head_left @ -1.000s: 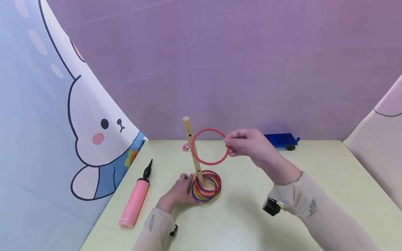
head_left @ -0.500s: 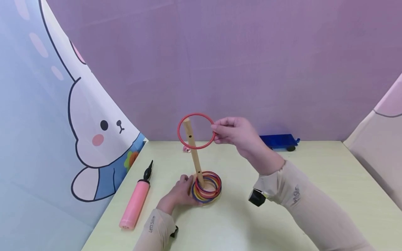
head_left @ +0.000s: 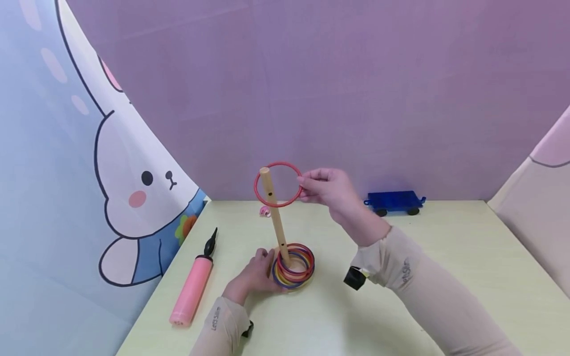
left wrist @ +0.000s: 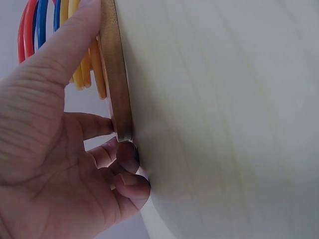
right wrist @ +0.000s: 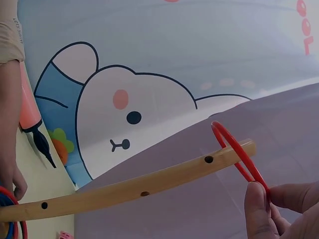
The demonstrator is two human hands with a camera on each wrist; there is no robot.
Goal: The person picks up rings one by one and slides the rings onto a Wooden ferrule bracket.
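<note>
In the head view, my right hand (head_left: pixel 328 188) pinches a red ring (right wrist: pixel 244 154) between thumb and fingers. The ring encircles the wooden post (head_left: pixel 278 222) near its top end, tilted, as the right wrist view also shows. At the foot of the post, several red, blue and yellow rings (left wrist: pixel 97 69) lie stacked around it. My left hand (head_left: pixel 255 275) grips the edge of the wooden base (left wrist: pixel 114 74), thumb on one side and fingers at the rim. Most of the base is hidden under the rings and hand in the head view.
Left of the hands lies a pink balloon pump (head_left: pixel 193 291) with a black nozzle. A blue toy wagon (head_left: pixel 392 200) stands at the table's back right. Behind the post sits a small pink object (head_left: pixel 264 211). Purple cloth (head_left: pixel 356 99) hangs along the back edge.
My right hand has carried the red ring leftward and up to the post, and the ring now goes around the post's top. The left hand stays on the base.
</note>
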